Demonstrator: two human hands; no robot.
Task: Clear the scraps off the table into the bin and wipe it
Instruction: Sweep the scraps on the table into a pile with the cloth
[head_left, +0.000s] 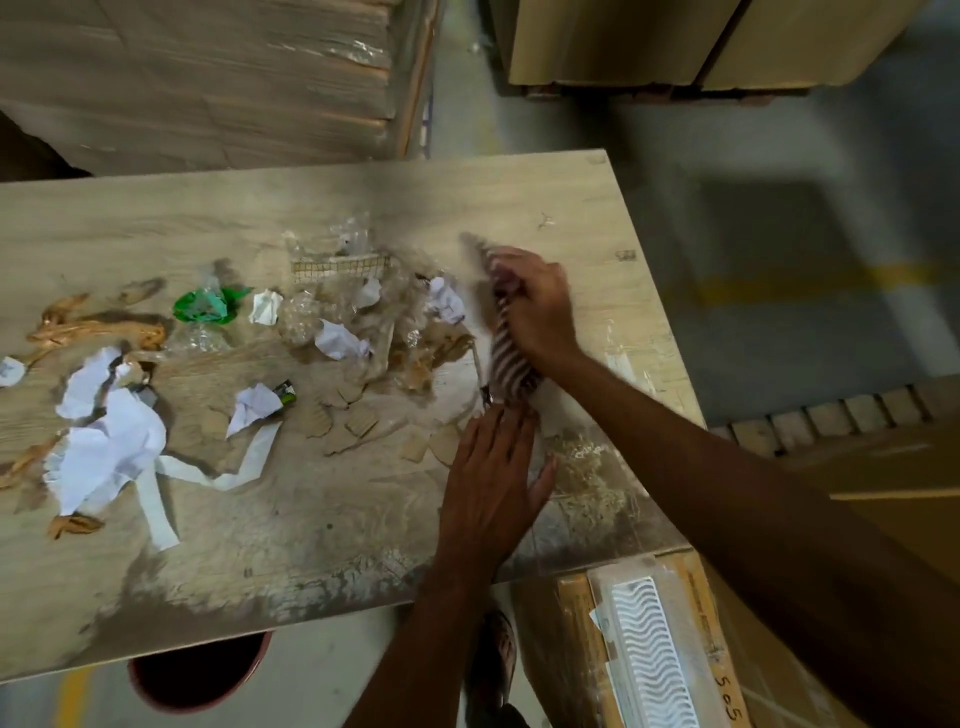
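A dusty wooden table carries several scraps: crumpled white paper, a green wrapper, clear plastic, brown tape strips and cardboard bits. My right hand grips a striped cloth at the right of the scrap pile; the cloth is blurred. My left hand lies flat on the table, fingers straight, its fingertips at the cloth's lower end. A dark red bin stands on the floor under the table's near edge, partly hidden by the tabletop.
Wrapped cardboard stacks stand behind the table. More boxes are at the back right. A carton with a white wavy panel sits by the table's near right corner. A sandalled foot shows on the grey floor.
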